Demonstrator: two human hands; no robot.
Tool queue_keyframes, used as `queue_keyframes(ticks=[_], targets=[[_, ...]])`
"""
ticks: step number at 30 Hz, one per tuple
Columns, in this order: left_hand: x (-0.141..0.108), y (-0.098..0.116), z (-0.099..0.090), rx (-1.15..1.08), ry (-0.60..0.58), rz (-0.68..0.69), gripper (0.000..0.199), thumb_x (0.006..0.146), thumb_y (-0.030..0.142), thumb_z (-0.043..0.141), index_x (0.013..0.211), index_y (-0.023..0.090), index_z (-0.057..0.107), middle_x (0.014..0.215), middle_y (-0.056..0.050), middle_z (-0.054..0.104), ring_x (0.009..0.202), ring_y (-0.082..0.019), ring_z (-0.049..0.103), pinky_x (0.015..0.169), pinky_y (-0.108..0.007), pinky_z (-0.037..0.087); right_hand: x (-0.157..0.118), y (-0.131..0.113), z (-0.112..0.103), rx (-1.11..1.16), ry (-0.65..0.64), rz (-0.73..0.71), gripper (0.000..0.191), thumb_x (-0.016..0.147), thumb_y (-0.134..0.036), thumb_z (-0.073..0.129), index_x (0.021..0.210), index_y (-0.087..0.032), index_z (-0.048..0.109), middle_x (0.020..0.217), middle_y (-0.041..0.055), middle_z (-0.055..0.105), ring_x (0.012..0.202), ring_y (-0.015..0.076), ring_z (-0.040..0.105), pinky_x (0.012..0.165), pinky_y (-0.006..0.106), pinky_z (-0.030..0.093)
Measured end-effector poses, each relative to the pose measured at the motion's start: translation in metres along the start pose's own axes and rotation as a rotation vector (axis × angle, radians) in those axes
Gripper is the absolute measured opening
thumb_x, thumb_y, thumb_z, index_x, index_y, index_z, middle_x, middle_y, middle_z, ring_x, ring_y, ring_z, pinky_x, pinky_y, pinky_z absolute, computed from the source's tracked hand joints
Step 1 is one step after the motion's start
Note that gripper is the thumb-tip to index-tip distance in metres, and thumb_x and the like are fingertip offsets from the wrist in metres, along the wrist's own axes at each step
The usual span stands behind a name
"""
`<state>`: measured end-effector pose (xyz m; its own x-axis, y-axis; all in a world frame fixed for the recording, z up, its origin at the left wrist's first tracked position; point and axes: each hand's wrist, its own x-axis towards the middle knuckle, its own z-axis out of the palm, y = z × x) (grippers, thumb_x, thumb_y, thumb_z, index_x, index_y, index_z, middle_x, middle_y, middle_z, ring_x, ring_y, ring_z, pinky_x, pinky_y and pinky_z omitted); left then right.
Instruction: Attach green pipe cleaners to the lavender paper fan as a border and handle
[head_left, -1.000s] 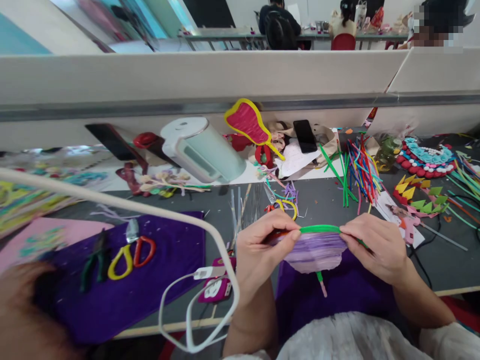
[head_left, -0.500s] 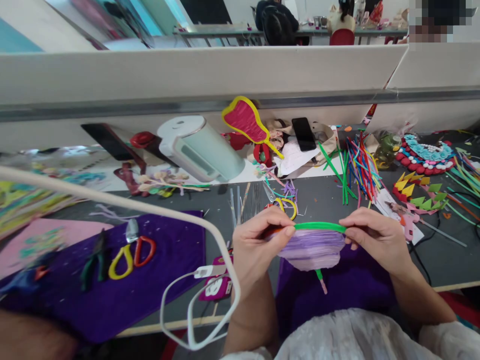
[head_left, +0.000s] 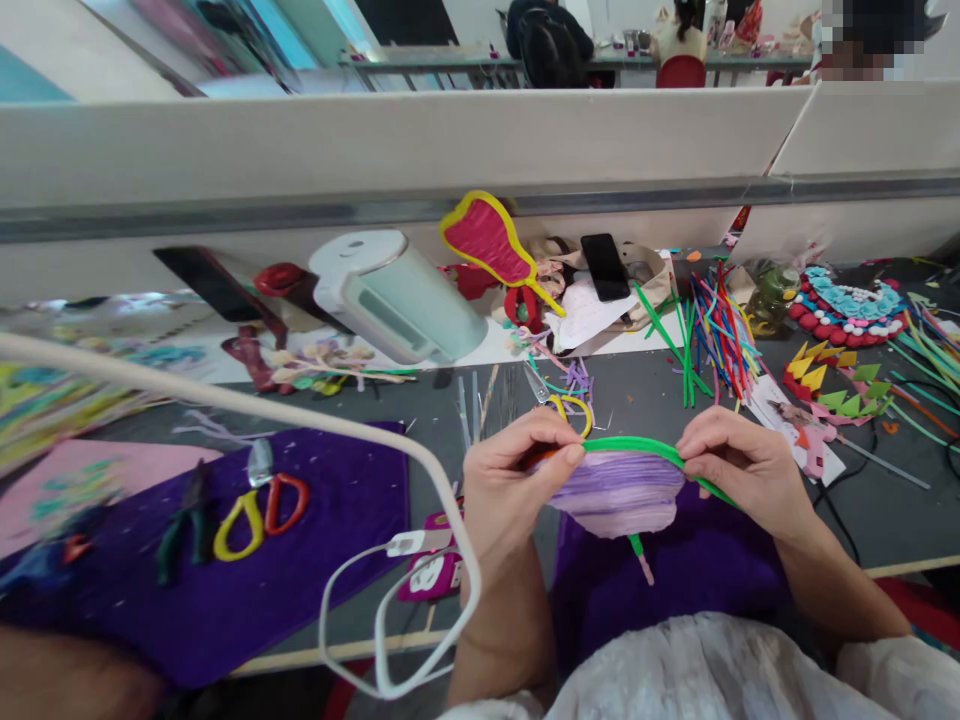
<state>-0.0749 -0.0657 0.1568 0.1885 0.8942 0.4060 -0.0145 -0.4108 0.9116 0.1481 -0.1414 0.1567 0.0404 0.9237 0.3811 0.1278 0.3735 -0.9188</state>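
A lilac-and-pink craft piece (head_left: 619,492), built from rows of pipe cleaners, hangs between my hands over a purple cloth (head_left: 600,600). Along its upper edge curves a green pipe cleaner (head_left: 630,443). My left hand (head_left: 517,480) is closed on the piece's left corner, thumb and forefinger pinching the green strip there. On the other side my right hand (head_left: 739,470) pinches the green pipe cleaner at the right corner, and its loose end sticks out below the fingers. A short green and pink stem (head_left: 641,558) shows beneath the piece.
Yellow-handled scissors (head_left: 574,412) lie just beyond my left hand. To the left, pliers (head_left: 187,530) and red-and-yellow scissors (head_left: 261,500) rest on purple cloth. A white cable (head_left: 360,430) arches across in front. A glue gun (head_left: 817,445) lies right.
My right hand has shifted slightly along the strip; the green pipe cleaner now bows upward more, with its end showing under my right fingers. The left hand keeps its pinch.
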Motion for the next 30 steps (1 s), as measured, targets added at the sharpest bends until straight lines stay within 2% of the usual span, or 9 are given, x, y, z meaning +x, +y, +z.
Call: queue_keyframes(ticks=[3,7,10,19,26,30], targets=[[0.000,-0.001,-0.001,-0.005,0.004,-0.001,0.009,0.072,0.023,0.076,0.067,0.018,0.069,0.063,-0.001,0.059,0.063,-0.014,0.052,0.057,-0.027,0.041,0.000,0.002,0.001,-0.022,0.002,0.007,0.004,0.084,-0.025,0.070,0.084,-0.021,0.070,0.080,0.0030,0.066,0.070,0.0139,0.063,0.056,0.024,0.051],[-0.001,0.000,0.000,-0.009,0.005,0.000,0.010,0.073,0.022,0.075,0.067,0.018,0.069,0.064,-0.001,0.059,0.063,-0.014,0.052,0.058,-0.027,0.040,-0.002,0.000,0.003,-0.173,0.035,-0.098,0.002,0.085,-0.020,0.068,0.084,-0.021,0.070,0.077,0.0029,0.068,0.071,0.0147,0.063,0.064,0.028,0.052],[-0.001,0.001,0.000,-0.024,0.014,0.011,0.009,0.073,0.020,0.075,0.067,0.018,0.068,0.063,-0.001,0.059,0.063,-0.014,0.052,0.059,-0.027,0.040,-0.003,-0.003,0.006,-0.250,0.052,-0.137,0.004,0.086,-0.019,0.066,0.084,-0.021,0.069,0.076,0.0032,0.069,0.069,0.0149,0.063,0.062,0.028,0.052],[-0.001,0.001,0.000,-0.043,0.027,0.018,0.007,0.072,0.018,0.076,0.068,0.019,0.070,0.063,-0.001,0.061,0.063,-0.014,0.054,0.059,-0.027,0.041,-0.007,0.003,0.017,-0.215,0.160,-0.067,0.005,0.085,-0.018,0.066,0.084,-0.020,0.071,0.076,0.0026,0.070,0.067,0.0134,0.064,0.059,0.024,0.053],[0.002,-0.006,-0.003,-0.036,0.047,-0.048,0.007,0.071,0.018,0.076,0.067,0.018,0.071,0.065,0.000,0.061,0.064,-0.013,0.054,0.057,-0.025,0.040,-0.014,0.020,0.020,-0.093,0.158,0.043,0.011,0.087,-0.022,0.065,0.094,-0.022,0.073,0.089,0.0047,0.070,0.077,0.0149,0.066,0.063,0.025,0.058],[0.006,-0.011,-0.002,-0.066,0.052,-0.095,0.007,0.069,0.019,0.077,0.066,0.018,0.071,0.065,0.000,0.061,0.064,-0.013,0.053,0.057,-0.024,0.039,-0.014,0.026,0.021,-0.069,0.167,0.100,0.010,0.086,-0.025,0.066,0.092,-0.022,0.074,0.086,0.0043,0.070,0.073,0.0142,0.065,0.060,0.024,0.057]])
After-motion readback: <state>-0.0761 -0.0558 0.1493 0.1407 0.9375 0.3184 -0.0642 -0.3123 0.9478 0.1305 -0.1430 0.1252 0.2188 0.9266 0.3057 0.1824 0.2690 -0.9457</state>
